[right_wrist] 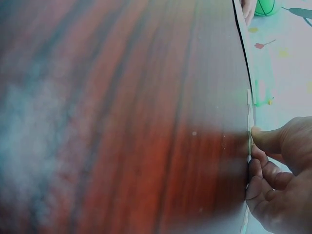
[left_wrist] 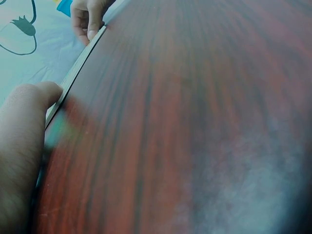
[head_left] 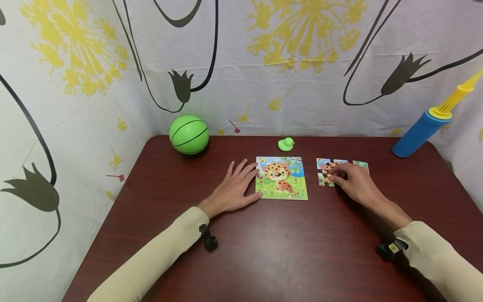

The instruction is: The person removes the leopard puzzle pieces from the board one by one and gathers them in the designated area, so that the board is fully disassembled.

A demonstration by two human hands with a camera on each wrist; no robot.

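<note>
On a dark red wood counter (head_left: 264, 251), a person's two hands work at a puzzle, seen from above. The key relation runs left to right: a board (head_left: 281, 178) showing a spotted cub lies to the left of a cluster of pieces (head_left: 340, 161), with a narrow strip of counter between them. The board is almost square, so it has no marked long axis; the cluster is wider than it is deep, stretching sideways. The right hand (head_left: 354, 180) is the one at the pieces, reaching in from the near right and covering part of them. Its grip is narrow, thumb and fingertips drawn together on a piece (head_left: 326, 168) at the cluster's left side, the side towards the board. The right wrist view shows the pieces only as a thin edge, so whether that piece is raised cannot be told. From this grip, the board lies directly left, and most of the other pieces lie to the right or just beyond, partly hidden by the hand. The left hand (head_left: 235, 191) lies wide, fingers spread, its thumb and fingertips at the board's left edge; it grasps nothing and is well apart from the pieces. Just beyond the board sits a green duck (head_left: 286, 144).
</note>
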